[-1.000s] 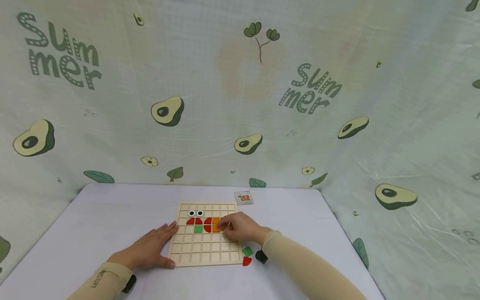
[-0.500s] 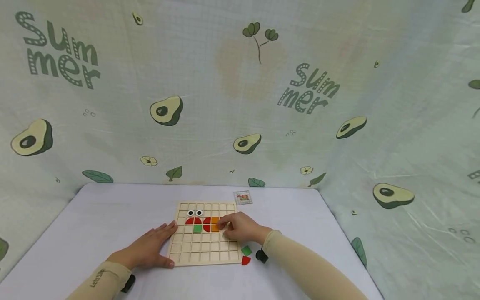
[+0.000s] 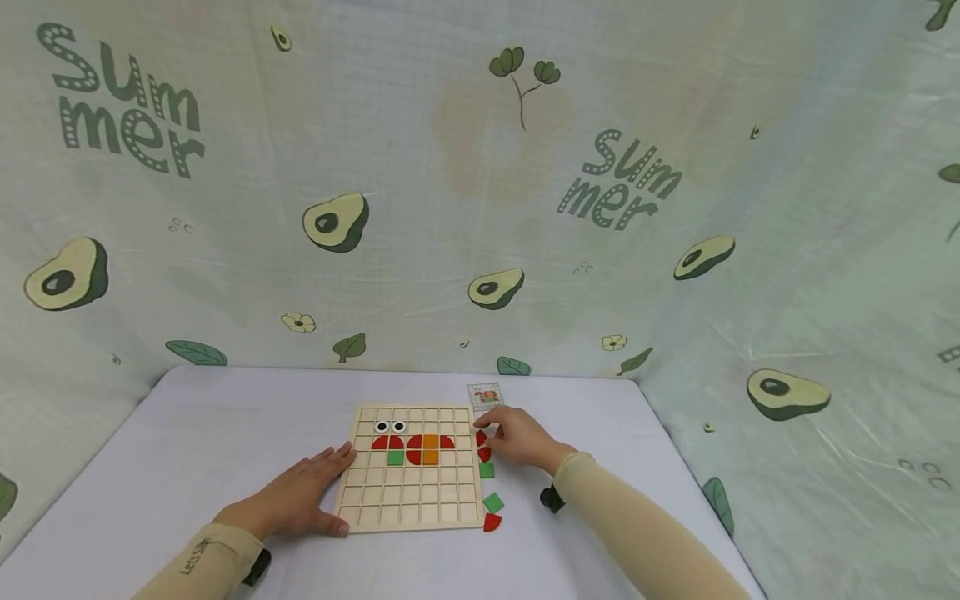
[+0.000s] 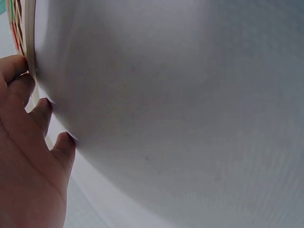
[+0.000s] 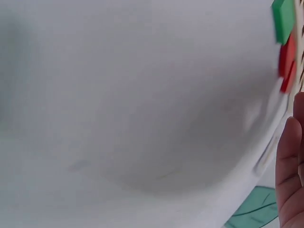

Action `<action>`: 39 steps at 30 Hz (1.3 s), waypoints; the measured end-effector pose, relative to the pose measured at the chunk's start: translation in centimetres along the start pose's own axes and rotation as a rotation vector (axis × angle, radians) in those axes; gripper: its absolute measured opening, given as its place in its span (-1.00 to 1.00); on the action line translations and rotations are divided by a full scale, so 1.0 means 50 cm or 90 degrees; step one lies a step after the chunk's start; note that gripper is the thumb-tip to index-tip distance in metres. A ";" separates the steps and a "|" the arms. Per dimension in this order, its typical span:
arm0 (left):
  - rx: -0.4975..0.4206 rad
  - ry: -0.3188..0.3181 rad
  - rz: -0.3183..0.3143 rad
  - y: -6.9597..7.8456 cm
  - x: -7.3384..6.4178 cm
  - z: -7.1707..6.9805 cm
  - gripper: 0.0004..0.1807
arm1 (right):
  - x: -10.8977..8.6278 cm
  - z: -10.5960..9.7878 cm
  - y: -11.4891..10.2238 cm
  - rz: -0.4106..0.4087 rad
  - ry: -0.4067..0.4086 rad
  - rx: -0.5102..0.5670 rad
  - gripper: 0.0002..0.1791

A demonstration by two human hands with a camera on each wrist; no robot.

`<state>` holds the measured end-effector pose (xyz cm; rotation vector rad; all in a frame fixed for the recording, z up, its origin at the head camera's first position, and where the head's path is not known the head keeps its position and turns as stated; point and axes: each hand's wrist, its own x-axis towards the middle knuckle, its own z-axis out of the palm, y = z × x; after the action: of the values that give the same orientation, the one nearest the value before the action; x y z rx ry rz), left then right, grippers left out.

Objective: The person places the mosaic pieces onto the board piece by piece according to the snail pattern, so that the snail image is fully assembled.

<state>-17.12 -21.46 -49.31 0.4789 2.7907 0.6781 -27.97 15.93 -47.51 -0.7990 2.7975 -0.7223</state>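
Observation:
In the head view a wooden grid board (image 3: pixel 408 492) lies on the table. Set in its cells are two eye pieces (image 3: pixel 391 427), several red quarter-circle pieces (image 3: pixel 414 442), orange squares (image 3: pixel 431 457) and a green square (image 3: pixel 395 457). My left hand (image 3: pixel 296 492) lies spread against the board's left edge; the left wrist view shows its fingertips along that edge. My right hand (image 3: pixel 517 437) hovers by the right edge, fingers loosely bent over loose red pieces (image 3: pixel 484 454). No piece shows between its fingers, though the fingertips are partly hidden in the right wrist view.
A small picture card (image 3: pixel 486 395) lies behind the board's top right corner. Along the right edge are loose green squares (image 3: pixel 487 471) and, nearer me, a red quarter-circle (image 3: pixel 492 522). A printed cloth (image 3: pixel 420 292) hangs behind the white table (image 3: pixel 255 417).
My right hand has left the board and moved right to the loose pieces. A red quarter-circle now shows plainly right of the orange squares. The left hand stays put.

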 end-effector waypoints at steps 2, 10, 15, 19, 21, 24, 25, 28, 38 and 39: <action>-0.002 0.000 -0.002 0.001 -0.001 0.000 0.27 | -0.003 -0.003 0.014 0.009 -0.001 -0.009 -0.66; -0.007 -0.006 -0.013 0.003 0.001 0.005 0.27 | -0.002 0.006 0.033 0.008 -0.033 -0.047 -0.67; -0.004 -0.003 -0.005 0.001 0.002 0.007 0.27 | -0.002 0.007 0.030 -0.007 -0.034 -0.093 -0.69; -0.002 -0.003 -0.003 0.001 0.002 0.004 0.27 | -0.003 0.004 0.033 -0.029 -0.020 -0.138 -0.76; -0.002 -0.002 -0.005 0.000 0.003 0.003 0.27 | -0.004 0.003 0.035 -0.029 -0.012 -0.160 -0.80; 0.002 -0.002 -0.014 0.000 0.002 0.001 0.28 | -0.005 0.003 0.042 -0.026 0.001 -0.173 -0.81; 0.002 -0.003 -0.015 -0.001 0.002 0.001 0.28 | -0.006 0.003 0.044 -0.020 0.004 -0.169 -0.80; 0.006 -0.005 -0.024 -0.001 0.000 0.002 0.28 | -0.009 0.003 0.046 -0.014 0.007 -0.134 -0.75; 0.001 -0.005 -0.018 -0.001 0.002 0.002 0.29 | -0.021 -0.001 0.047 -0.016 -0.001 -0.176 -0.74; 0.002 -0.004 -0.016 -0.002 0.003 0.002 0.29 | -0.022 -0.002 0.048 -0.012 0.001 -0.182 -0.75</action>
<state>-17.22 -21.43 -49.47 0.4440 2.7873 0.6666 -28.16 18.33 -48.60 -0.8701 2.9372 -0.3273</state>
